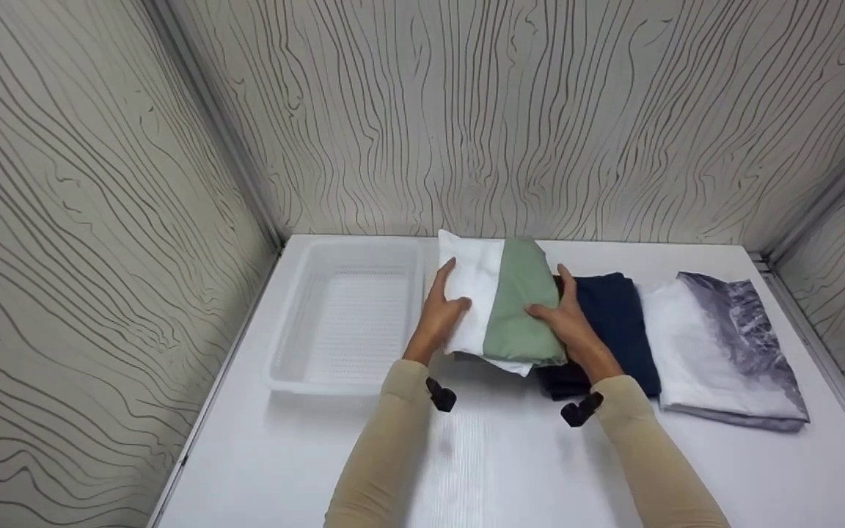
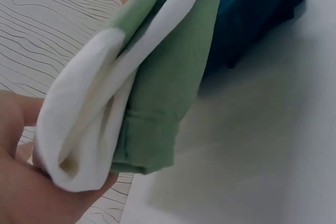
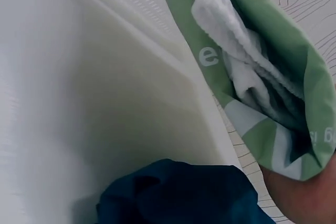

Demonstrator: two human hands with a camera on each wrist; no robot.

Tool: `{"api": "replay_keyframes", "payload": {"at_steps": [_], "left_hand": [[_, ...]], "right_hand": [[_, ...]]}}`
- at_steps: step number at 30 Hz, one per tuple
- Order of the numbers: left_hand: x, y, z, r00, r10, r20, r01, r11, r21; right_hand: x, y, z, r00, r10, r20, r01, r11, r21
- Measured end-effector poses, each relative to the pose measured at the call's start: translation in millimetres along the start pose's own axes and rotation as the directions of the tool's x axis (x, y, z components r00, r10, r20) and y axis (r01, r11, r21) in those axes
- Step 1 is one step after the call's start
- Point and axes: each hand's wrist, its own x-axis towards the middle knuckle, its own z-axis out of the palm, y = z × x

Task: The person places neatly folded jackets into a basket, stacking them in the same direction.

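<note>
Both hands hold a folded green and white garment (image 1: pixel 514 301) above the table, between the basket and the dark clothing. My left hand (image 1: pixel 439 312) grips its white edge, thumb on top. My right hand (image 1: pixel 568 315) grips the green edge, thumb also on top. In the left wrist view, white and green layers of the garment (image 2: pixel 157 82) hang with their folds facing the camera. The right wrist view shows the garment's (image 3: pixel 310 51) open fold, with white cloth inside and pale letters on the green.
A white plastic basket (image 1: pixel 290 315) stands at the left of the white table (image 1: pixel 481 469). Folded navy clothing (image 1: pixel 617 315) lies right of the hands, partly behind the right hand. A folded white and grey garment (image 1: pixel 723 352) lies farther right. Patterned walls (image 1: pixel 408 117) enclose the table.
</note>
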Motion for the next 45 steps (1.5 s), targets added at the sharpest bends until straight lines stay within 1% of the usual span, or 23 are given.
{"api": "replay_keyframes", "payload": {"at_steps": [4,6,9,12,15,19,22,27,30,36,40,45], "left_hand": [[2.1,2.9,-3.5,0.999,-0.002,0.039,0.004,0.999,-0.039],[2.6,4.5,-5.5,0.999,-0.003,0.052,0.005,0.999,-0.052],[4.1,6.0,-8.6,0.997,0.002,0.072,0.003,0.998,-0.064],[4.4,7.6,-11.6,0.994,0.001,0.107,0.009,0.996,-0.089],[3.8,8.4,-14.0,0.988,-0.009,0.152,0.030,0.991,-0.133],[3.1,8.5,-15.8,0.979,-0.013,0.204,0.056,0.977,-0.207],[3.3,8.1,-17.5,0.974,0.001,0.227,0.052,0.973,-0.226],[3.8,7.8,-21.6,0.972,0.051,0.229,0.001,0.976,-0.220],[4.1,8.5,-24.2,0.972,0.072,0.224,-0.020,0.974,-0.227],[2.9,8.6,-33.2,0.972,0.081,0.221,-0.025,0.969,-0.244],[0.2,8.5,-41.7,0.973,0.099,0.211,-0.045,0.968,-0.248],[-3.1,9.1,-54.5,0.976,0.102,0.195,-0.053,0.968,-0.243]], "right_hand": [[-2.7,-4.7,-5.6,0.996,-0.067,0.065,0.068,0.998,-0.009],[-4.4,-7.8,-7.7,0.993,-0.075,0.088,0.077,0.997,-0.015],[-6.1,-12.0,-10.9,0.992,-0.071,0.104,0.073,0.997,-0.008],[-8.1,-15.6,-14.0,0.993,-0.060,0.105,0.060,0.998,0.004],[-9.9,-18.0,-16.7,0.992,-0.049,0.119,0.046,0.999,0.027],[-12.2,-20.2,-19.3,0.990,-0.041,0.134,0.033,0.998,0.058],[-13.4,-21.2,-20.7,0.989,-0.034,0.141,0.023,0.997,0.076],[-16.0,-22.9,-20.7,0.984,-0.032,0.176,0.016,0.996,0.088],[-17.1,-25.2,-19.4,0.983,-0.035,0.181,0.020,0.996,0.087],[-16.5,-32.0,-14.1,0.976,-0.047,0.215,0.028,0.995,0.092],[-15.7,-37.5,-9.0,0.967,-0.066,0.246,0.046,0.995,0.088],[-14.4,-42.7,0.0,0.964,-0.097,0.249,0.075,0.992,0.098]]}}
